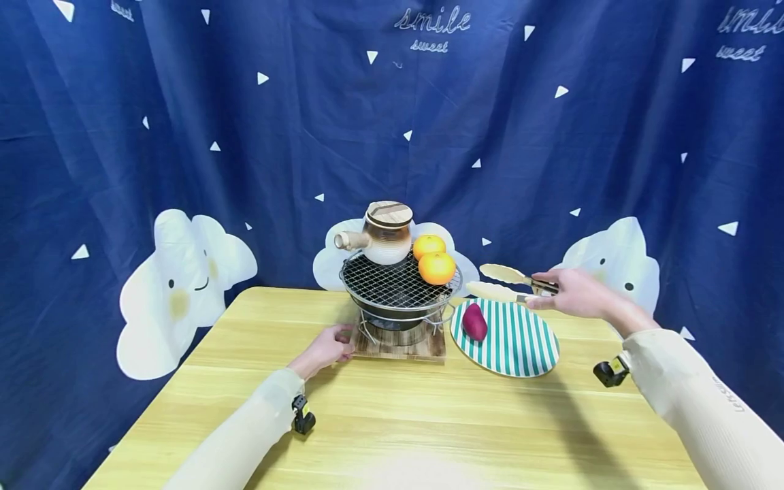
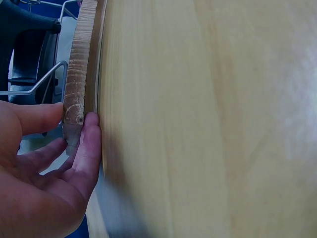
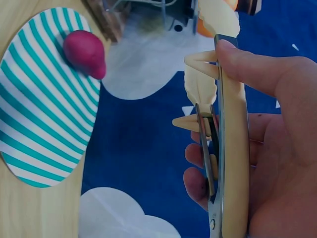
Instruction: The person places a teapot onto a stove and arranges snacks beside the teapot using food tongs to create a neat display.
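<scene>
My right hand point(image 1: 572, 291) grips a pair of cream-tipped tongs point(image 1: 505, 282) above the far edge of a green-striped plate point(image 1: 520, 344); the tongs' tips are apart and hold nothing. A purple sweet potato point(image 1: 474, 321) lies on that plate. My left hand point(image 1: 327, 347) rests its fingers point(image 2: 86, 148) against the corner of the wooden board point(image 1: 401, 348) under a small round grill point(image 1: 398, 289). On the grill mesh stand a clay teapot point(image 1: 382, 235) and two oranges point(image 1: 433, 260). The right wrist view shows the tongs point(image 3: 225, 134) and the sweet potato point(image 3: 85, 52).
The yellow wooden table point(image 1: 404, 422) stretches toward me in front of the grill. A blue curtain with cloud figures point(image 1: 177, 286) hangs right behind the table. Small black camera mounts sit at both wrists.
</scene>
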Demonstrator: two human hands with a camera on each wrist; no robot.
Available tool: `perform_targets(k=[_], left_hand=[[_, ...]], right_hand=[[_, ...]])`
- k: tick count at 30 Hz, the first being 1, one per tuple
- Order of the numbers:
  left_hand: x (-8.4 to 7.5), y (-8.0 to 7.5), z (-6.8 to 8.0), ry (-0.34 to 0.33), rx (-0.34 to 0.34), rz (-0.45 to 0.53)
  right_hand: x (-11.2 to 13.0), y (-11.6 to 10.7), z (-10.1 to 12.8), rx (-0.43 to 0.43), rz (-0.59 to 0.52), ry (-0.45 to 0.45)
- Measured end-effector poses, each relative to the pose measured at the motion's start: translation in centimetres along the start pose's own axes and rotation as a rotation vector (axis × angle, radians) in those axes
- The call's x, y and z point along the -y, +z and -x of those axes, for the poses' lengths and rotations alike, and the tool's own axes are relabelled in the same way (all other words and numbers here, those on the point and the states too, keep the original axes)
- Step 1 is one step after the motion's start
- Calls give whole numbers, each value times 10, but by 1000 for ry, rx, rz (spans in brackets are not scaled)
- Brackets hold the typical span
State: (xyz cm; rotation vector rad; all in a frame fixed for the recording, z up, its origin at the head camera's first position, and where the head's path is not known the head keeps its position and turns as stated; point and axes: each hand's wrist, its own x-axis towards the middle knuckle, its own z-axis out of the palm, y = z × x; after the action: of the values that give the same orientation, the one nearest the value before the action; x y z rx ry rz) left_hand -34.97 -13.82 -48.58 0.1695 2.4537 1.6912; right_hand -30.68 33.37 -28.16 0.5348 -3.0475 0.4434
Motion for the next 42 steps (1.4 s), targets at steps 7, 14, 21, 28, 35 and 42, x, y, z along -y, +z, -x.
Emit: perform_targets(k=[7,14,21,28,35,42], left_hand=[[-3,-1,1,-2,16,11],[-5,-1,3,-7,22,14],[-5,-1,4,-12,18,16],[-4,-1,4,-8,17,21],[-3,-1,3,-12,-1,9],[-3,-1,3,-6,2,7]], right_hand=[[-10,11,3,8,-29,-4],[-19,20,5,0,-8,-36],[-29,30,6,1,-15,-34],[-34,39,8,8,-32,-19],[-35,48,7,50,-48,18],[-36,55,6,89,-28,78]])
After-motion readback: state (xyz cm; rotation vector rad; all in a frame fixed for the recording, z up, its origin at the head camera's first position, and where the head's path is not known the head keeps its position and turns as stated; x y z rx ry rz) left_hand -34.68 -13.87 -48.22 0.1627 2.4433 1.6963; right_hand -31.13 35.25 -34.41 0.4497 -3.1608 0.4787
